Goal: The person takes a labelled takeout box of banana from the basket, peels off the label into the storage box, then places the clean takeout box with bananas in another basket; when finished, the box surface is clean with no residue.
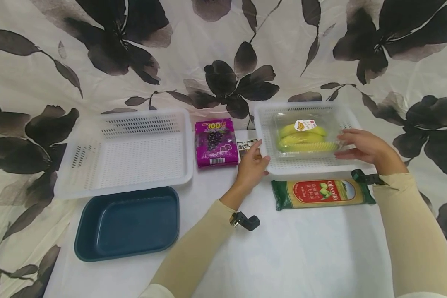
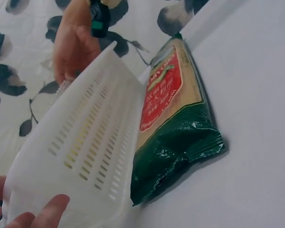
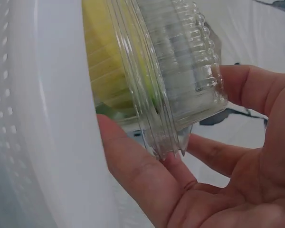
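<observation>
My right hand grips the right end of a clear plastic box of bananas, thumb and fingers spread around its edge. This box, with a white banana label on its lid, is inside the right white basket. At that basket's left front corner, my left hand holds the rim; some of its fingertips show against the slotted wall in the left wrist view. In front of the basket lies a pack of spaghetti with green ends and a red label.
A purple grape candy bag stands between the baskets, with a small dark-and-white packet beside it, partly hidden by my left hand. Further left is a second white basket, and a dark blue tray sits before it. Floral cloth rises behind.
</observation>
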The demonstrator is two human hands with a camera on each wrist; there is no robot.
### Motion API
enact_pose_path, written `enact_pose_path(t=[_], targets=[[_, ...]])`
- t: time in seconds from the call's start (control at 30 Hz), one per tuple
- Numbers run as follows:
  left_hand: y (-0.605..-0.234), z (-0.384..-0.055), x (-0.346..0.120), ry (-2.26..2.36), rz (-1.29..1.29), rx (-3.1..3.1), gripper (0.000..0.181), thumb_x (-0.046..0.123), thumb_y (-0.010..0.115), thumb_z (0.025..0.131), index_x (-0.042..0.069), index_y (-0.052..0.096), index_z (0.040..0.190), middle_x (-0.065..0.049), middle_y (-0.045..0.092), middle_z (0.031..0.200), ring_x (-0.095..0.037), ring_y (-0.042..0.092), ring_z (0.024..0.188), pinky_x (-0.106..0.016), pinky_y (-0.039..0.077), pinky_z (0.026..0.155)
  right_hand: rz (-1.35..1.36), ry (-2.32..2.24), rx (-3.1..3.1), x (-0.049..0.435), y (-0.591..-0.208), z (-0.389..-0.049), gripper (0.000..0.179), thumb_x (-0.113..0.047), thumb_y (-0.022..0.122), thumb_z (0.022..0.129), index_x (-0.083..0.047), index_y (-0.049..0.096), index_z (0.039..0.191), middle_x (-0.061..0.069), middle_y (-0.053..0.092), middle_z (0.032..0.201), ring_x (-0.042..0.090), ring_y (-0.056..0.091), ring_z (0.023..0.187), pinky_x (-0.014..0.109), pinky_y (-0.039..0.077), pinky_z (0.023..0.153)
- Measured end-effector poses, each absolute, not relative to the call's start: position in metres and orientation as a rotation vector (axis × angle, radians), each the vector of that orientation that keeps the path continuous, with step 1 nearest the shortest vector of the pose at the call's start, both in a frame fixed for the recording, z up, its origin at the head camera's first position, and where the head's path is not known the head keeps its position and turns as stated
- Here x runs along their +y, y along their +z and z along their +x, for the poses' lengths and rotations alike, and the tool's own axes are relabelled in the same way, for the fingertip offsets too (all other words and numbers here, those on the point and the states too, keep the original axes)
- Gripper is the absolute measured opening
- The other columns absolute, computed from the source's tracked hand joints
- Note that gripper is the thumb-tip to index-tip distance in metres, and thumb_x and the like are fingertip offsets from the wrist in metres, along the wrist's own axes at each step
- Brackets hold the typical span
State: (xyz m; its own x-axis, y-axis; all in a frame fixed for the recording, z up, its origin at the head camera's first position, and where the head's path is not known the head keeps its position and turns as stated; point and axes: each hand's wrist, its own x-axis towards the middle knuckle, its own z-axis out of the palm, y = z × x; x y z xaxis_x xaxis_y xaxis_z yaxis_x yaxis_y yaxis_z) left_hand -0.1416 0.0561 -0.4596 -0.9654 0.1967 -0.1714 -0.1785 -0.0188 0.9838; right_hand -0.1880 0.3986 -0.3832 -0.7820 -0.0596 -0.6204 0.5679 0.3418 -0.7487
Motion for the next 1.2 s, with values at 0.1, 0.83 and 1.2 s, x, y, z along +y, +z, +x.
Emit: enact_pose_path(t=[0.1,0.83,1.2], targets=[[-0.458,-0.141,0.056,2.060,0.025,2.009,0.064,0.013,0.060,0.103,0.027,0.035,0.160,-0.016,0.056,0.145,-0.028,0.065,0.122,-0.032,0.063,0.078,0.438,-1.473,2.083,0.396,-0.380,-0.183,0.085,-0.035,0.048,0.108,-0.010,-0.012,0.162,0.027,-0.009,0.169,0.039,0.039,0.141,0.034,0.056,0.099],[-0.460,-0.142,0.055,2.039,0.058,2.060,0.064,0.013,0.061,0.103,0.025,0.035,0.160,-0.018,0.057,0.145,-0.028,0.068,0.118,-0.029,0.063,0.074,0.439,-1.649,2.239,0.377,-0.342,-0.120,0.076,-0.045,0.048,0.106,-0.016,0.010,0.166,-0.005,0.042,0.129,0.003,0.070,0.091,0.032,0.061,0.085],[-0.461,-0.147,0.048,2.043,0.084,1.976,0.065,0.013,0.065,0.099,0.027,0.039,0.157,-0.013,0.059,0.140,-0.027,0.066,0.118,-0.035,0.063,0.079,0.251,-1.950,1.967,0.371,-0.346,-0.082,0.049,-0.015,0.045,0.108,-0.022,0.028,0.153,-0.008,0.052,0.128,0.010,0.071,0.095,0.036,0.064,0.076]])
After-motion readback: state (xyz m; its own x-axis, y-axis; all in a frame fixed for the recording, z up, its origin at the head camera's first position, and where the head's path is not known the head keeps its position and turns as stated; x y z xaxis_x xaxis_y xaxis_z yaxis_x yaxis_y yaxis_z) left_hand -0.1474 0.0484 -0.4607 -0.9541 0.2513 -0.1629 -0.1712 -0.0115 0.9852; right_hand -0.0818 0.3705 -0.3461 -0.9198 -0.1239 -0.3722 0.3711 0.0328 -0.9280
